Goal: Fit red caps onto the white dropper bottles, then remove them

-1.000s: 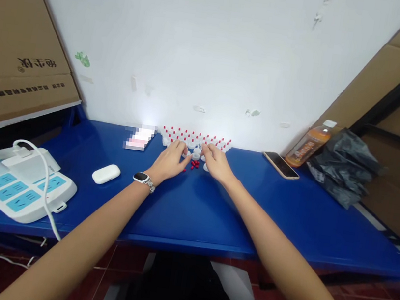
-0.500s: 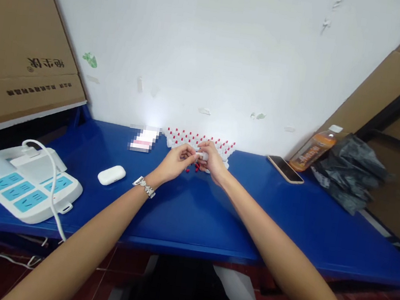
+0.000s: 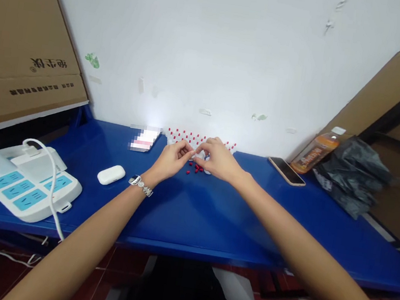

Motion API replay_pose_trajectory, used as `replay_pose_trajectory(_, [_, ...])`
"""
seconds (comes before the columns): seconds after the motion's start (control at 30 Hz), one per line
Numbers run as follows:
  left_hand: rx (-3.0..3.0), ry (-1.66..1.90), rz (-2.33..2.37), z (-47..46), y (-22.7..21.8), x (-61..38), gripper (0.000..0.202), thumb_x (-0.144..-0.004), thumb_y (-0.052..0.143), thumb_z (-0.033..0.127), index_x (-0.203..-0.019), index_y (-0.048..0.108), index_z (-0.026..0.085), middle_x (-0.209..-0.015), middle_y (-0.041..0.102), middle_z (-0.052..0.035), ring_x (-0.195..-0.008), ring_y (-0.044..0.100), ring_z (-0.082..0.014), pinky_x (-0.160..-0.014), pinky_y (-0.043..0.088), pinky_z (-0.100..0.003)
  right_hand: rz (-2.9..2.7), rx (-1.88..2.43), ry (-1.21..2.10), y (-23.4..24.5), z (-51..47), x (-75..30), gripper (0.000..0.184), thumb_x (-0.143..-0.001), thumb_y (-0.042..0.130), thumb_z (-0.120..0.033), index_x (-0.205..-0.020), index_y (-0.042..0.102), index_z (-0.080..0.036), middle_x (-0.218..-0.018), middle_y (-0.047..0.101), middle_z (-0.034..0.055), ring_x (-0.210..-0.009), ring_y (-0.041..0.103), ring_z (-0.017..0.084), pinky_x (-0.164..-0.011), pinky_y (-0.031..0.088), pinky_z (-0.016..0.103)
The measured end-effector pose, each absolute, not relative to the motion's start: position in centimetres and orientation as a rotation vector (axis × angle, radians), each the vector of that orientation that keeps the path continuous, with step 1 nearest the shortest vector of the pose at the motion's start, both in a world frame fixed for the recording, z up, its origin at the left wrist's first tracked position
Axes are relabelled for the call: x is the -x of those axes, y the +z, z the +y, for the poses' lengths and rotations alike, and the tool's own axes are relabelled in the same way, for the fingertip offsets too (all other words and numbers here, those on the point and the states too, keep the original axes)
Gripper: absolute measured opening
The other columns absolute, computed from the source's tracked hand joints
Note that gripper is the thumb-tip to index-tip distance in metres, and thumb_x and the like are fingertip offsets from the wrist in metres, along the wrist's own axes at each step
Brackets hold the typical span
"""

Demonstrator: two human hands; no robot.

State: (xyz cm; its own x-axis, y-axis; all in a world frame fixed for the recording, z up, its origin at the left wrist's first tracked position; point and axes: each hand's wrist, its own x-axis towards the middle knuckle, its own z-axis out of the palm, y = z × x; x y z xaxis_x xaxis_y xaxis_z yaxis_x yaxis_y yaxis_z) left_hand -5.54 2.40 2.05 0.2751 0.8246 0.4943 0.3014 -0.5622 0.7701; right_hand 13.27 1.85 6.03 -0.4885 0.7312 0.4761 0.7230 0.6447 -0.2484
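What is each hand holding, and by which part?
Left hand and right hand meet fingertips at a small white piece beside the red capsules; the hold is too small to tell.

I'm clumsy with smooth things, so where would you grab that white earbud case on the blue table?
Pinch the white earbud case across its two long sides, coming straight down from above. It lies flat on the blue table, low and rounded, with bare tabletop on every side, so fingers can drop in front and behind; its curved short ends would probably slip.
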Motion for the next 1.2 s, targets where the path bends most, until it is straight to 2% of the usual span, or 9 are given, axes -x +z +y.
replay_pose_trajectory(0.1, [-2.053, 1.304, 1.072, 2.4, 2.3, 5.7, 0.027, -0.09, 0.061, 0.045, -0.086, 0.064, 0.018, -0.077, 0.067, -0.0022, -0.064, 0.056, -0.0132, -0.06, 0.042, -0.025, -2.331, 1.158, 0.112, 6.5, 2.6, -12.2, 0.01, -0.084, 0.063, -0.022, -0.078, 0.069, -0.017, -0.073, 0.062, 0.0052, -0.078, 0.054, 0.02, -0.073, 0.04, 0.031])
replay_pose_trajectory(0.23, [-2.02, 1.375, 1.215, 3.2, 1.9, 6.6, 0.025, -0.093, 0.056, 0.043, -0.089, 0.064, 0.019, -0.08, 0.069, -0.0029, -0.065, 0.057, -0.0141, -0.06, 0.042, -0.025, -2.151, 1.27, 0.354, 6.5, 5.1, -11.6, 0.009, -0.082, 0.063, -0.019, -0.079, 0.07, -0.015, -0.069, 0.067, 0.0029, -0.065, 0.057, 0.015, -0.064, 0.04, 0.026])
replay_pose_trajectory(0.33, [-2.075, 1.214, 1.249, 3.9, 1.3, 7.4, 0.024, -0.091, 0.057, 0.04, -0.082, 0.063, 0.019, -0.074, 0.067, -0.0027, -0.065, 0.057, -0.015, -0.06, 0.042, -0.026, -2.09, 1.373, 0.34, 6.4, 7.7, -11.8, 0.009, -0.078, 0.062, -0.012, -0.077, 0.071, -0.014, -0.072, 0.071, 0.0056, -0.067, 0.062, 0.016, -0.064, 0.042, 0.026])
replay_pose_trajectory(0.43, [-2.129, 0.944, 1.164, 4.2, 0.9, 8.2, 0.026, -0.083, 0.067, 0.043, -0.076, 0.064, 0.018, -0.067, 0.064, -0.0017, -0.062, 0.057, -0.015, -0.059, 0.043, -0.026, -2.197, 1.44, 0.326, 6.1, 9.9, -11.6, 0.012, -0.075, 0.062, -0.008, -0.072, 0.072, -0.014, -0.072, 0.073, 0.0077, -0.069, 0.064, 0.018, -0.064, 0.044, 0.026])
replay_pose_trajectory(0.57, [-2.071, 0.712, 1.026, 4.3, 0.5, 8.9, 0.03, -0.069, 0.08, 0.044, -0.077, 0.067, 0.018, -0.069, 0.067, -0.0022, -0.064, 0.061, -0.0158, -0.057, 0.046, -0.026, -2.359, 1.527, 0.294, 5.3, 11.7, -10.9, 0.015, -0.071, 0.063, -0.007, -0.072, 0.076, -0.014, -0.073, 0.075, 0.0093, -0.071, 0.067, 0.02, -0.066, 0.046, 0.027])
replay_pose_trajectory(0.63, [-2.059, 0.669, 1.002, 4.3, 0.4, 9.0, 0.029, -0.067, 0.081, 0.041, -0.078, 0.068, 0.018, -0.069, 0.068, -0.0022, -0.063, 0.062, -0.0158, -0.057, 0.047, -0.025, -2.385, 1.545, 0.258, 4.9, 12.3, -10.9, 0.016, -0.07, 0.065, -0.009, -0.077, 0.078, -0.015, -0.078, 0.076, 0.0095, -0.074, 0.068, 0.021, -0.068, 0.047, 0.027])
replay_pose_trajectory(0.83, [-2.11, 0.76, 1.067, 4.0, 0.2, 7.8, 0.016, -0.076, 0.073, 0.033, -0.076, 0.068, 0.018, -0.069, 0.068, -0.0028, -0.064, 0.062, -0.0162, -0.061, 0.048, -0.027, -2.146, 1.619, 0.143, 4.1, 13.8, -12.5, 0.023, -0.082, 0.06, -0.021, -0.094, 0.079, -0.014, -0.092, 0.077, 0.0124, -0.082, 0.069, 0.021, -0.075, 0.048, 0.027])
replay_pose_trajectory(1.0, [-2.143, 0.79, 1.155, 4.1, -0.3, 6.7, 0.008, -0.081, 0.067, 0.026, -0.083, 0.067, 0.018, -0.075, 0.069, -0.0036, -0.069, 0.064, -0.0178, -0.065, 0.048, -0.029, -2.18, 1.635, 0.211, 2.8, 15.0, -12.9, 0.021, -0.08, 0.067, -0.028, -0.091, 0.078, -0.014, -0.087, 0.076, 0.0109, -0.077, 0.067, 0.019, -0.074, 0.047, 0.026])
replay_pose_trajectory(1.2, [-2.163, 0.833, 1.169, 4.1, -0.4, 6.6, 0.011, -0.082, 0.067, 0.029, -0.083, 0.066, 0.018, -0.075, 0.069, -0.0037, -0.068, 0.063, -0.0172, -0.063, 0.048, -0.028, -2.149, 1.621, 0.227, 2.8, 14.6, -12.3, 0.015, -0.08, 0.066, -0.024, -0.088, 0.076, -0.015, -0.091, 0.075, 0.0101, -0.083, 0.066, 0.019, -0.077, 0.046, 0.027])
